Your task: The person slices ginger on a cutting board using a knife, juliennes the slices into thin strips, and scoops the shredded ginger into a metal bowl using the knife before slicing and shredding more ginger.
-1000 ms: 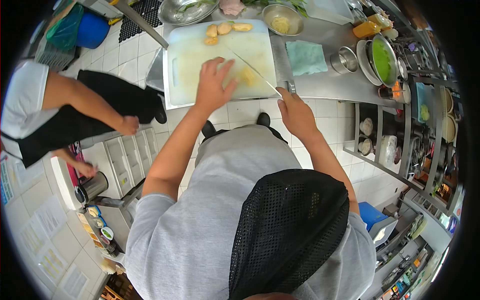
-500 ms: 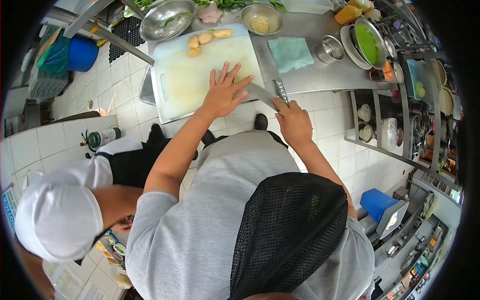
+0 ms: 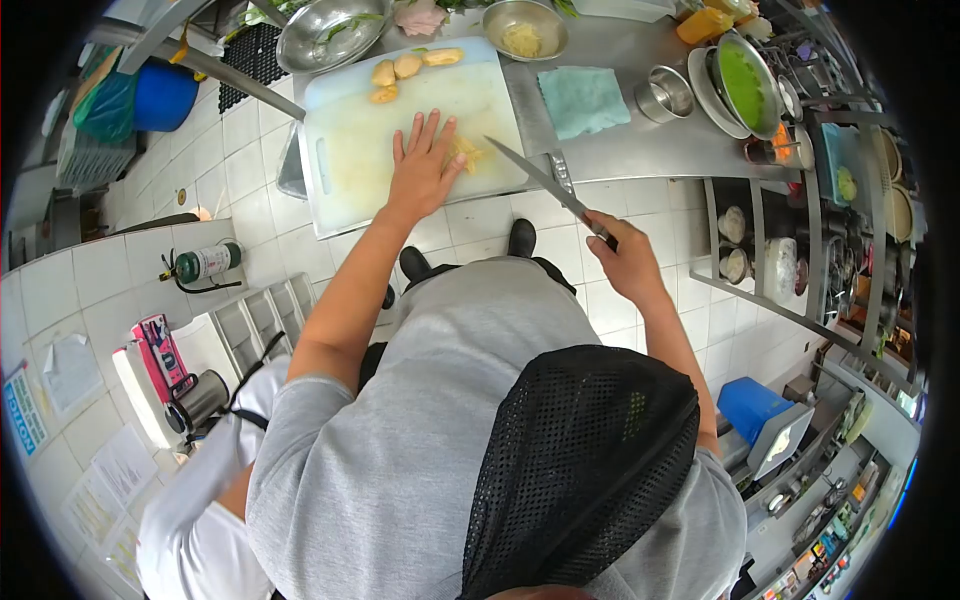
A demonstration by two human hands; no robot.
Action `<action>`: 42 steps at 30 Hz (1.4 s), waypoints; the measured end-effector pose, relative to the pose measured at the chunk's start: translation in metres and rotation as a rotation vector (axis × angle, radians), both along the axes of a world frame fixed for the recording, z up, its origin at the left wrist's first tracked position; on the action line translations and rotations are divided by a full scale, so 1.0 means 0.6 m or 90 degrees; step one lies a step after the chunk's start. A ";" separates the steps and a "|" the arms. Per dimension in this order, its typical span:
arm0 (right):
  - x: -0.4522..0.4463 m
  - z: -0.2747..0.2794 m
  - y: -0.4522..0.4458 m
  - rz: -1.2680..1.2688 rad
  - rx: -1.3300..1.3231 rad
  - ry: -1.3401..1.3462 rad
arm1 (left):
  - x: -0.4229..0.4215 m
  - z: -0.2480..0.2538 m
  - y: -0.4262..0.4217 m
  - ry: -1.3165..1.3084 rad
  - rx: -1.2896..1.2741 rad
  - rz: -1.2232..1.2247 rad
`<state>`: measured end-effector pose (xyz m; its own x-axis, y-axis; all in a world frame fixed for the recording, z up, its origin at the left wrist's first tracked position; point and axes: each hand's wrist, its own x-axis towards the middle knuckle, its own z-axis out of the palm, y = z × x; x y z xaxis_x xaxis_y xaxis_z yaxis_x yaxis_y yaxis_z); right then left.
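My left hand [image 3: 422, 172] lies flat on the white cutting board [image 3: 350, 190], fingers stretched out. Beside its thumb and forefinger is a small pile of thin pale yellow slices [image 3: 468, 153], partly under the hand. My right hand [image 3: 628, 262] grips the handle of a long kitchen knife [image 3: 540, 178]. The blade points up and left, its tip above the board's right side, near the slices. Several peeled, pale yellow root pieces [image 3: 407, 66], perhaps ginger, lie along the board's far side.
Behind the board are a steel bowl [image 3: 335, 38] and a bowl of yellow shreds [image 3: 522, 40]. Right of it lie a green cloth [image 3: 584, 102], a metal handle [image 3: 560, 172], a steel pot [image 3: 665, 94] and a bowl of green liquid [image 3: 742, 88]. A co-worker in white [image 3: 205, 520] is at lower left.
My right hand has drawn the knife back right and down, away from my left hand. My left hand has shifted slightly left, and slices now show beside it. The co-worker has moved lower.
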<state>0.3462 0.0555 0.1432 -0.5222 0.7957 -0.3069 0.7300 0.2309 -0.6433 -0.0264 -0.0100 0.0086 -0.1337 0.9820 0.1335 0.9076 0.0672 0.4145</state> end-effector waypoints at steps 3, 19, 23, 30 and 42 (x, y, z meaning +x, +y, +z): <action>-0.004 -0.063 -0.009 -0.062 -0.058 0.043 | 0.026 -0.018 -0.017 -0.052 0.043 0.069; -0.055 -0.144 -0.035 -0.157 -0.437 0.283 | 0.108 -0.021 0.027 -0.150 0.140 0.162; -0.080 -0.174 -0.027 -0.155 -0.579 0.338 | 0.128 -0.014 0.050 -0.125 0.154 0.240; -0.120 -0.183 0.005 -0.046 -0.645 0.325 | 0.141 -0.016 0.073 -0.163 0.230 0.355; -0.138 -0.174 0.074 0.063 -0.668 0.353 | 0.131 0.007 0.139 -0.263 0.390 0.524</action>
